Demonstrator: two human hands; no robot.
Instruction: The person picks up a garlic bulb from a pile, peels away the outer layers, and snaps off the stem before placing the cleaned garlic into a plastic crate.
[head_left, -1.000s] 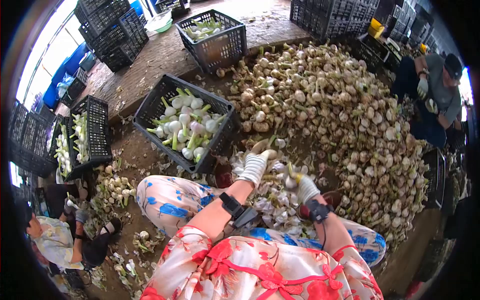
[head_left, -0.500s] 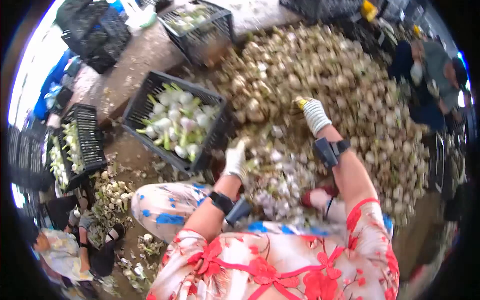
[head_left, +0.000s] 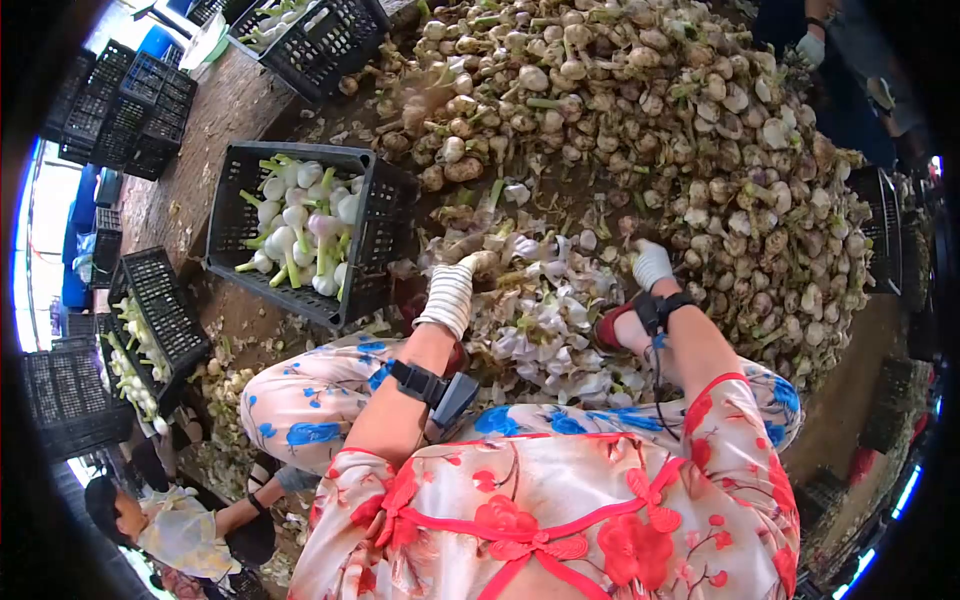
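Observation:
My left hand (head_left: pixel 447 300), in a white ribbed glove, is beside the crate's right side. Its fingers are closed around a brownish garlic bulb (head_left: pixel 484 262). My right hand (head_left: pixel 652 266), gloved the same way, sits at the near edge of the heap with its fingers curled together. Something small and reddish-brown shows at its fingertips, too indistinct to name. Between my hands and knees lies a mound of white and purplish garlic skins (head_left: pixel 545 345). A black crate (head_left: pixel 385 225) at left holds cleaned white bulbs with green stems (head_left: pixel 310 222).
A big heap of unpeeled garlic (head_left: pixel 640 110) spreads ahead and to the right. More black crates (head_left: pixel 325 50) stand at the upper left and left (head_left: pixel 165 300). One person (head_left: pixel 190 530) sits at lower left; another person's gloved hand (head_left: pixel 811 48) shows at upper right.
My right hand has come back from the heap toward me. My left hand has shifted slightly up and left, and a garlic bulb now shows in it. The view has tilted down.

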